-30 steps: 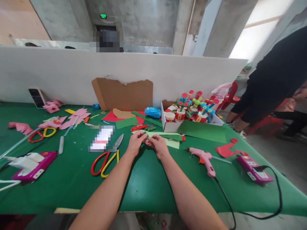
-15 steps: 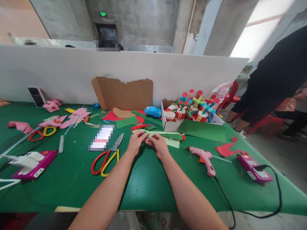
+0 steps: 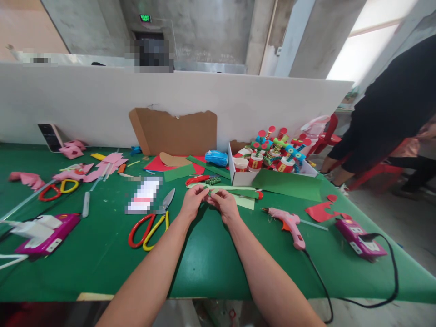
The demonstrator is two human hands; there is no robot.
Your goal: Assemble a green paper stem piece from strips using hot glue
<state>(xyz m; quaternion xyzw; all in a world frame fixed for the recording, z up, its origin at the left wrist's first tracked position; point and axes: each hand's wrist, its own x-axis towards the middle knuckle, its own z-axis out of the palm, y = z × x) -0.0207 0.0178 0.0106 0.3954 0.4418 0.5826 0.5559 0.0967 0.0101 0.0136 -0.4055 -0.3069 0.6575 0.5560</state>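
Observation:
My left hand (image 3: 193,202) and my right hand (image 3: 225,204) are close together above the middle of the green table. Both pinch a small strip of green paper (image 3: 210,190), whose ends are mostly hidden by the fingers. Just beyond the hands lie pale and darker green paper strips (image 3: 243,193) and a folded green paper spring (image 3: 213,180). Scissors with one red and one yellow handle (image 3: 158,222) lie partly spread to the left of my left hand. A pink glue gun (image 3: 288,223) rests to the right of my right hand.
A white box (image 3: 242,178) holds several red cup figures. Beyond the hands are red paper (image 3: 160,164) and a brown cardboard piece (image 3: 175,131). Purple power strips (image 3: 359,238) sit at both sides. A cord trails over the front edge. A person in dark clothes (image 3: 391,104) stands at right.
Both hands stay almost in place, still pinching the green paper strip. The view shifts very slightly, and a skin-toned shape at the far left edge is out of sight now.

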